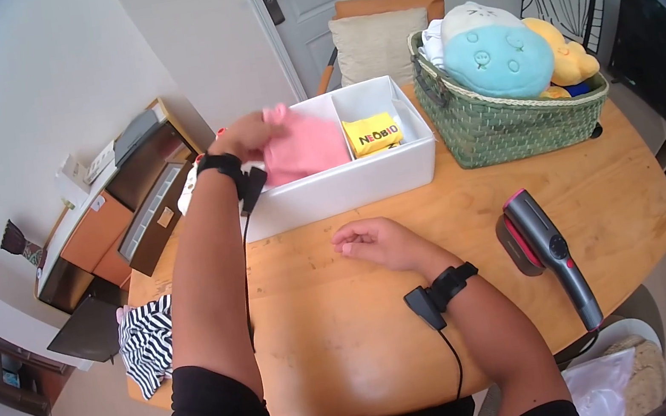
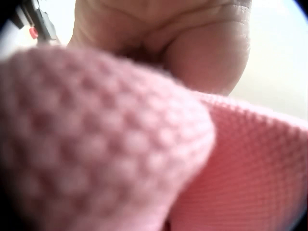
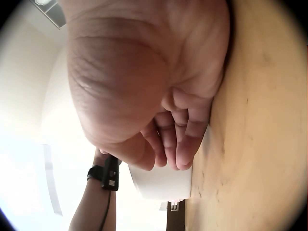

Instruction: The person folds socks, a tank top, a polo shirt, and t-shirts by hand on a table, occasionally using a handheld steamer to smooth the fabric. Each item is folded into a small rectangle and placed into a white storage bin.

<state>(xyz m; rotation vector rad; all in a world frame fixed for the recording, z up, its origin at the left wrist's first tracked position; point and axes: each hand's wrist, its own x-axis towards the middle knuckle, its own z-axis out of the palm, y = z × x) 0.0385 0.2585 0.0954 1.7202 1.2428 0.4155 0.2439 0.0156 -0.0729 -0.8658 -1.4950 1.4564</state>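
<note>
A pink knitted cloth (image 1: pixel 309 149) fills the left compartment of the white divided box (image 1: pixel 355 183). My left hand (image 1: pixel 249 137) reaches over the box's left end and grips the cloth near its upper left corner, slightly blurred. Up close in the left wrist view, folds of the pink knit (image 2: pixel 106 139) cover the fingers. In the box's right compartment lies a yellow packet (image 1: pixel 374 135) lettered NEOBIO. My right hand (image 1: pixel 385 241) rests on the wooden table (image 1: pixel 324 321) in front of the box, fingers loosely curled with nothing in them.
A green woven basket (image 1: pixel 519 128) holding plush toys (image 1: pixel 495 54) stands right of the box. Nearer on the right lies a grey and pink handheld steamer (image 1: pixel 550 249). Striped black and white fabric (image 1: pixel 149 343) hangs at the table's left edge. A cushioned chair (image 1: pixel 381 41) is behind.
</note>
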